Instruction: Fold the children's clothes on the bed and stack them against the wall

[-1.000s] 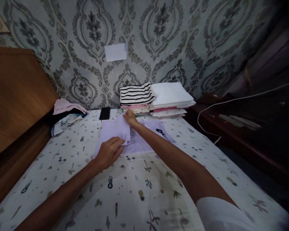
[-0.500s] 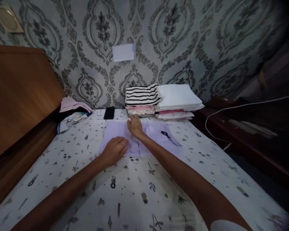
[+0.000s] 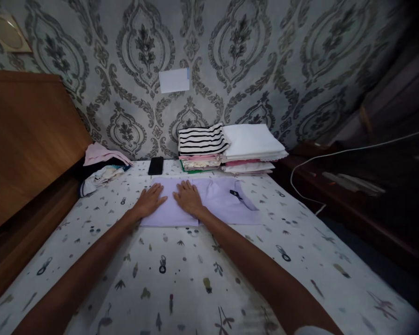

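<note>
A lavender garment [image 3: 218, 209] lies folded flat on the patterned white sheet [image 3: 181, 288], its neckline with a black label toward the right. My left hand [image 3: 149, 200] rests on the garment's left edge, palm down with fingers spread. Flat on the garment's left half, right of my left hand, lies my right hand [image 3: 188, 197], its fingers also apart. Neither hand grips anything.
Folded clothes topped by a striped piece [image 3: 202, 141] and white cloth [image 3: 253, 141] are stacked near the wall. A black phone [image 3: 155, 166] lies behind the garment. Crumpled clothes [image 3: 104, 153] sit at left beside a wooden panel [image 3: 28, 144]. A cable [image 3: 335, 152] hangs at right.
My left hand has moved up and left, and its fingers have spread. My right hand has come slightly down and left and now lies flat. The view has shifted slightly.
</note>
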The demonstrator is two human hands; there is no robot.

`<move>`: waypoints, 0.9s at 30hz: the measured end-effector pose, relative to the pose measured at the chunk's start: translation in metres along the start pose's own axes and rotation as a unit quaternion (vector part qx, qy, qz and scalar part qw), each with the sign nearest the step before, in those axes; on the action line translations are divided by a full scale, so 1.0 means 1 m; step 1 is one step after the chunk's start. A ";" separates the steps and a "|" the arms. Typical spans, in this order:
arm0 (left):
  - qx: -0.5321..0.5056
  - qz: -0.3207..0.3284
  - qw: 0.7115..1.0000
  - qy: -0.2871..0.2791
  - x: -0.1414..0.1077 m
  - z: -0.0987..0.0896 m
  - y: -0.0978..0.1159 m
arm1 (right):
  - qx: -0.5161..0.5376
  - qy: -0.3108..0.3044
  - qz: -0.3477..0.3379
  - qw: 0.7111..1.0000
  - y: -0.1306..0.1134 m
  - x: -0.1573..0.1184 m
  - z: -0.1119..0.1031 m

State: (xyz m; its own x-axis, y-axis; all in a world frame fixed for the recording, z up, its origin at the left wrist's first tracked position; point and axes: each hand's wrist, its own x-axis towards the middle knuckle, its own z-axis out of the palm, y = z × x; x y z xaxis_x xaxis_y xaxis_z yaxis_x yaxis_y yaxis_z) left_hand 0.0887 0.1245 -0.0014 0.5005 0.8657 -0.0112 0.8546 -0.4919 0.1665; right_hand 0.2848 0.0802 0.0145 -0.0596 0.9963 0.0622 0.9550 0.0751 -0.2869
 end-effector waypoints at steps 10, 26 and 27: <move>-0.184 -0.084 0.976 0.082 0.054 0.000 -0.036 | -0.001 0.001 0.013 1.000 -0.001 -0.003 -0.003; -0.304 -0.186 0.924 0.141 0.074 -0.019 -0.053 | -0.004 0.024 -0.010 1.000 -0.001 -0.008 -0.005; -0.296 -0.180 0.928 0.137 0.079 -0.022 -0.053 | -0.002 0.024 -0.009 1.000 -0.001 -0.008 -0.005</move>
State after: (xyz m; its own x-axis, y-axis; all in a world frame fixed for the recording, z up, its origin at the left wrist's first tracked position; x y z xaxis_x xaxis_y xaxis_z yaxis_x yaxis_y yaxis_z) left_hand 0.0803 0.2210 0.0107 0.0740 0.9950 0.0665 0.6936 -0.0992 0.7135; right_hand 0.2860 0.0723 0.0188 -0.0625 0.9917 0.1123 0.9553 0.0920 -0.2809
